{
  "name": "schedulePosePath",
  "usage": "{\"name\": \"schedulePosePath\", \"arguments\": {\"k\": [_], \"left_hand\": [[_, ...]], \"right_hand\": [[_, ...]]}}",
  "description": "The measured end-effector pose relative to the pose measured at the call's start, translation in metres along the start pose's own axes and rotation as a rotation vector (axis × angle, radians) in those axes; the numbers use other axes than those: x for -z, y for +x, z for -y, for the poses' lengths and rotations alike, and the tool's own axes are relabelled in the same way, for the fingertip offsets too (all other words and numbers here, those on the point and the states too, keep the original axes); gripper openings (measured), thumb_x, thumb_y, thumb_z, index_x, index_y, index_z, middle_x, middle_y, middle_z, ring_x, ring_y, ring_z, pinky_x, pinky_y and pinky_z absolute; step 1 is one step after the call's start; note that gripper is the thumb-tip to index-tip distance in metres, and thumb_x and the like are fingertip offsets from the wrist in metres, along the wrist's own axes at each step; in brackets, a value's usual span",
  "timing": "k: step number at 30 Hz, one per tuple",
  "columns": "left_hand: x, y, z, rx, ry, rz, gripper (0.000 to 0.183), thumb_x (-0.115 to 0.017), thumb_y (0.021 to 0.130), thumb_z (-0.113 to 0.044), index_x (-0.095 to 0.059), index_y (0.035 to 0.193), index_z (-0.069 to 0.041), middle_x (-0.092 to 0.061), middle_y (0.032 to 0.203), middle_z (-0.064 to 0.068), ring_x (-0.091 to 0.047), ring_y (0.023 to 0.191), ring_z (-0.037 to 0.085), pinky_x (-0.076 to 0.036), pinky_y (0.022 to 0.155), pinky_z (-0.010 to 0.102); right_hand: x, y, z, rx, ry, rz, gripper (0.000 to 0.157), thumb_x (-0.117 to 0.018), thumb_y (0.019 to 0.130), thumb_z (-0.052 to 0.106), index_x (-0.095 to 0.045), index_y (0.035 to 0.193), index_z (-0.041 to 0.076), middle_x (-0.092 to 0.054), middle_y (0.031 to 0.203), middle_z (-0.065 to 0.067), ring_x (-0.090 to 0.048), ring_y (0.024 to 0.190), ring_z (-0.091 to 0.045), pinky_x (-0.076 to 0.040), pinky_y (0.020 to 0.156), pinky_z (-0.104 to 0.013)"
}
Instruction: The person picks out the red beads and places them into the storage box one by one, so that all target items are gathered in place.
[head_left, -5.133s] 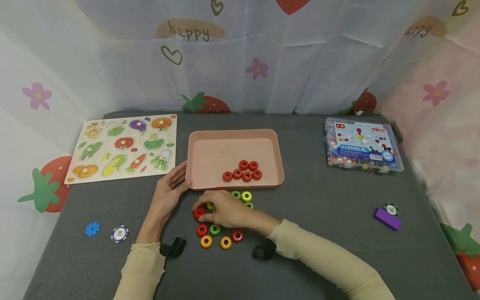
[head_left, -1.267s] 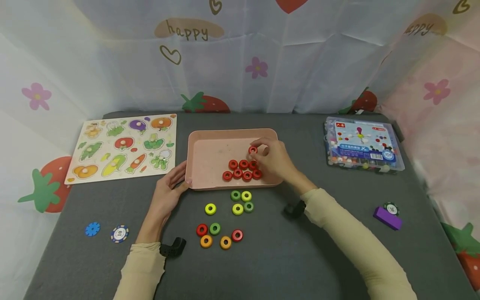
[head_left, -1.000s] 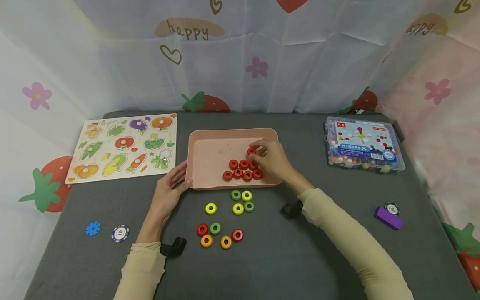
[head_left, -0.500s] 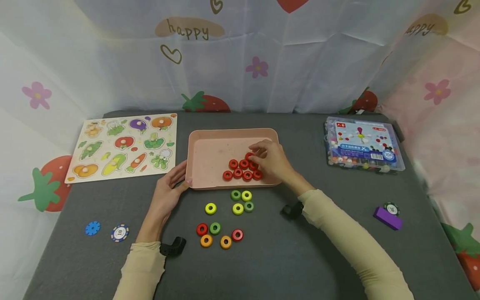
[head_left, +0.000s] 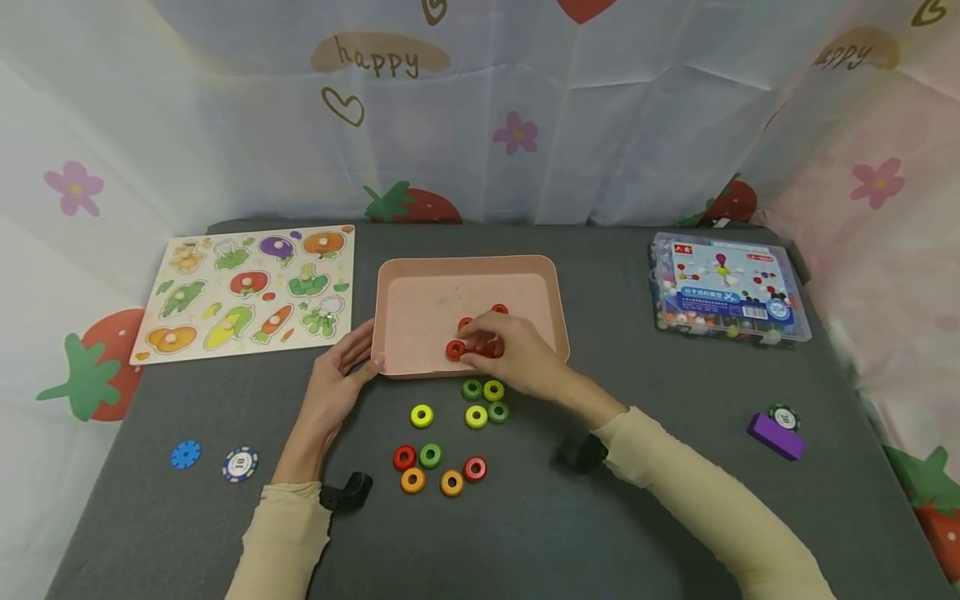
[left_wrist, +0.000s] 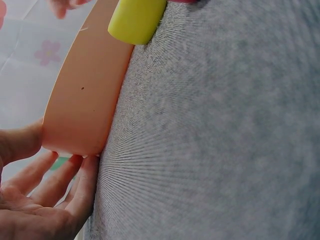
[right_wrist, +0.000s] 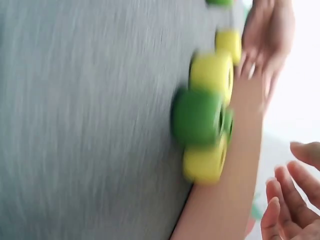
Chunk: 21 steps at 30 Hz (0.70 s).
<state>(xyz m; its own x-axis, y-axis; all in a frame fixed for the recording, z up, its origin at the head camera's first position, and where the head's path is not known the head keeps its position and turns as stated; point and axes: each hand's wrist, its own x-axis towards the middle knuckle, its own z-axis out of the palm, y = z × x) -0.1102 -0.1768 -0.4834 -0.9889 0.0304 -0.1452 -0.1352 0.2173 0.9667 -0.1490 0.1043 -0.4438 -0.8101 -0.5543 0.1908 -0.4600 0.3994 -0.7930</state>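
My left hand (head_left: pixel 341 379) holds the front left corner of a pink tray (head_left: pixel 420 296). In the left wrist view its thumb meets the rim of the tray (left_wrist: pixel 85 95) and its fingertips lie along the wall. My right hand (head_left: pixel 521 354) hovers over the tray's front right part, hiding most of the red rings there; a red ring (head_left: pixel 454 350) and another red ring (head_left: pixel 499 309) show beside it. In the right wrist view the fingers of my right hand (right_wrist: pixel 295 210) are loosely bent, with nothing between them. Before the tray lie several yellow and green rings, including a yellow ring (head_left: pixel 422 416).
Nearer me lie a red ring (head_left: pixel 404 457), an orange ring (head_left: pixel 412 480) and others. A vegetable puzzle board (head_left: pixel 247 292) is at back left, a clear plastic case (head_left: pixel 731 287) at back right. Poker chips (head_left: pixel 240 464) lie left; a purple block (head_left: pixel 776 437) sits right.
My right hand took red rings from the table into the tray, set the last behind the others, let go and moved left and nearer me. The left hand stays at the tray.
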Motion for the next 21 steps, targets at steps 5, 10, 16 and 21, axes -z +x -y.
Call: {"name": "schedulePosePath", "arguments": {"k": [5,10,16,21], "left_hand": [[0.000,0.000,0.001,-0.015,0.019,-0.008,0.059,-0.063,0.099,-0.011,-0.042,0.154,-0.014,-0.049,0.152,0.009,-0.045,0.141,0.025,-0.035,0.115,0.048],[0.000,0.001,0.002,-0.025,0.029,-0.012,0.057,-0.063,0.099,-0.013,-0.043,0.153,-0.015,-0.050,0.151,0.009,-0.046,0.140,0.026,-0.035,0.114,0.048],[0.000,0.001,0.002,-0.031,0.022,-0.008,0.057,-0.063,0.099,-0.013,-0.043,0.153,-0.013,-0.050,0.151,0.010,-0.046,0.140,0.026,-0.034,0.114,0.049],[0.000,0.000,0.002,-0.031,0.021,-0.005,0.058,-0.063,0.099,-0.013,-0.042,0.153,-0.014,-0.049,0.151,0.010,-0.046,0.140,0.026,-0.035,0.113,0.049]], "right_hand": [[-0.021,-0.010,0.021,0.043,-0.006,0.163,0.030,-0.078,0.088,0.013,-0.070,0.116,0.009,-0.070,0.112,-0.005,-0.065,0.104,-0.018,-0.054,0.092,-0.037],[-0.043,-0.016,0.032,0.109,-0.118,0.279,0.029,-0.075,0.092,0.022,-0.071,0.119,0.016,-0.069,0.114,0.007,-0.058,0.112,-0.008,-0.045,0.103,-0.033],[-0.064,-0.018,0.039,0.141,-0.226,0.448,0.034,-0.069,0.096,0.032,-0.068,0.129,0.024,-0.065,0.123,0.012,-0.052,0.119,-0.007,-0.041,0.100,-0.035],[-0.074,-0.017,0.041,0.164,-0.303,0.514,0.035,-0.065,0.098,0.035,-0.065,0.133,0.029,-0.063,0.126,0.012,-0.050,0.122,-0.007,-0.037,0.096,-0.033]]}}
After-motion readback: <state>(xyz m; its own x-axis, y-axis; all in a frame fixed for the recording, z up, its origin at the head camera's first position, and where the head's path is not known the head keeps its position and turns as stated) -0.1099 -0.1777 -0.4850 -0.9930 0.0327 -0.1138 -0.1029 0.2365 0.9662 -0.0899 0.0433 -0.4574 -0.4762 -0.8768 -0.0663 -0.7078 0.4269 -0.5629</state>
